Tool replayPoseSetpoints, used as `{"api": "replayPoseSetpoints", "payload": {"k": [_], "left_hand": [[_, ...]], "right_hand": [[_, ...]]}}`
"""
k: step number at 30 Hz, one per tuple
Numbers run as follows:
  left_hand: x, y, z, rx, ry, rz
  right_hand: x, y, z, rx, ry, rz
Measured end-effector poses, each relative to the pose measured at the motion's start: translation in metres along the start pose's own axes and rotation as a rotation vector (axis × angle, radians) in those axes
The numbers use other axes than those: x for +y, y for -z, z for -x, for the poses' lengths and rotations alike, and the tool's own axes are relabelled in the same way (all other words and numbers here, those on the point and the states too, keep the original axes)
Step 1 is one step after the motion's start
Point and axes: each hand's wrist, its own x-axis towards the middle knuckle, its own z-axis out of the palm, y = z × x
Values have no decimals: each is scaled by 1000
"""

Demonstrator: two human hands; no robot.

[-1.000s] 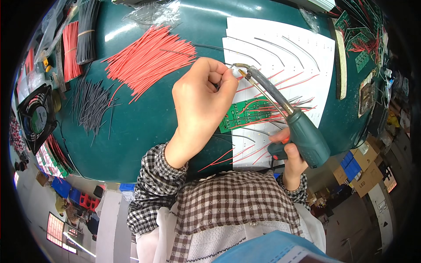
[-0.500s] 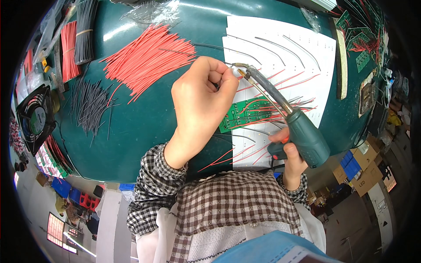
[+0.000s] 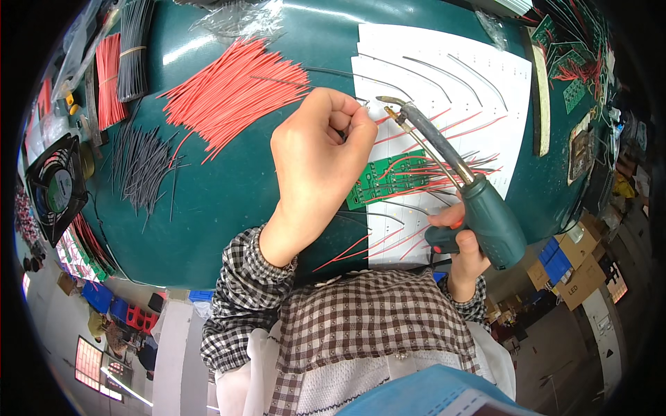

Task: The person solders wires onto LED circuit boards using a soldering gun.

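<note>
- One closed left hand (image 3: 322, 159) pinches a thin black wire (image 3: 277, 81), tail toward 10 o'clock.
- Right hand (image 3: 469, 262) wraps a green plastic soldering gun (image 3: 494, 223), tip (image 3: 383, 99) at the left's 2 o'clock.
- Brief, steady contact likely helps.

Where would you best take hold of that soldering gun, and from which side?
Probably by its grip, from the near side, as the right hand does: the grip juts from the green body, while the metal tip, likely hot, points away to the far left.

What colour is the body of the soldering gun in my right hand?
Dark green; the soldering gun shows best in the head view.
</note>
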Motion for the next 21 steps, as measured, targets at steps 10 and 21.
{"api": "replayPoseSetpoints", "payload": {"k": [10,21], "left_hand": [[13,18,2,-210,234,299],[10,15,12,-100,-228,-261]], "right_hand": [[4,4,1,40,67,-18],[6,5,1,102,98,-81]]}}
